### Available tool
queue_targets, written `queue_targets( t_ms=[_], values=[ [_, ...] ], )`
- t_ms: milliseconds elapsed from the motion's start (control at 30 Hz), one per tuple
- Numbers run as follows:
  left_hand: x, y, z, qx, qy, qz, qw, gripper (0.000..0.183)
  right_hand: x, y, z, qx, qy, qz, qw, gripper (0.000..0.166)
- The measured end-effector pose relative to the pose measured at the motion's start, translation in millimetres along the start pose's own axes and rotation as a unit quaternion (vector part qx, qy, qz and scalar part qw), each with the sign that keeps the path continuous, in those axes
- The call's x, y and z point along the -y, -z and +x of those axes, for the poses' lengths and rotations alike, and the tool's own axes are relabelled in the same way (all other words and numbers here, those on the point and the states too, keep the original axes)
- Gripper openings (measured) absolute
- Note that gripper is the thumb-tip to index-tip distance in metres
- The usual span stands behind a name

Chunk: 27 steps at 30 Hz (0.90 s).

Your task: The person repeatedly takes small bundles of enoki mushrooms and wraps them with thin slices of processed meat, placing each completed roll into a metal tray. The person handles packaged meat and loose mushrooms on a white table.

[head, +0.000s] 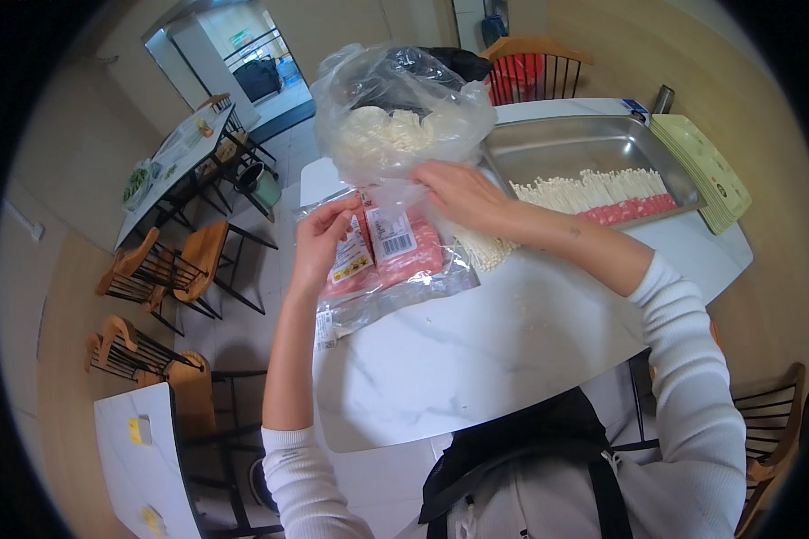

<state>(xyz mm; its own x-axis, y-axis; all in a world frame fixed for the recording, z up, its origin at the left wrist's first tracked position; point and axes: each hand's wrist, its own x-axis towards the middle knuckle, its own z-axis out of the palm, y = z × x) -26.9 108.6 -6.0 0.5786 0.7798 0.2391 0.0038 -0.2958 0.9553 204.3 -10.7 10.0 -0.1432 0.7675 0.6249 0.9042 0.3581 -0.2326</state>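
Note:
Two packs of thin-sliced pink meat [418, 250] with printed labels lie side by side on a clear and silver plastic packet [384, 303]. My left hand [322, 237] is over the left pack, its fingers drawn together; whether they pinch film is unclear. My right hand [462, 192] grips the gathered lower edge of a clear plastic bag [350, 158] just beyond the meat. Bundles of enoki mushrooms [404, 131] show inside that bag. More loose enoki [487, 250] lie on the table under my right wrist.
At the right, a steel tray [546, 141] holds a row of enoki [593, 192] and pink meat rolls [630, 210]. Stacked green trays [704, 175] lean beside it. All rest on a white marbled table [485, 364]. Wooden chairs [205, 263] and another table [138, 458] are at the left.

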Motion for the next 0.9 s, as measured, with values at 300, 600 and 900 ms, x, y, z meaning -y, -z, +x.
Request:
queue_targets(
  t_ms=[300,600,900],
  values=[
    [62.5,-32.5,-26.8,-0.193,-0.044,0.449,0.871,0.040,-78.6,-45.2,-36.3,0.191,-0.046,-0.360,0.912,0.022],
    [85.4,-16.5,-16.9,-0.217,-0.036,0.387,0.896,0.016,-8.8,-58.4,-13.9,0.219,-0.111,-0.574,0.781,0.033],
    [68.2,-29.7,-28.5,-0.181,-0.031,0.488,0.853,0.035,29.5,-93.0,22.3,0.189,0.130,0.004,0.973,0.012]
  ],
)
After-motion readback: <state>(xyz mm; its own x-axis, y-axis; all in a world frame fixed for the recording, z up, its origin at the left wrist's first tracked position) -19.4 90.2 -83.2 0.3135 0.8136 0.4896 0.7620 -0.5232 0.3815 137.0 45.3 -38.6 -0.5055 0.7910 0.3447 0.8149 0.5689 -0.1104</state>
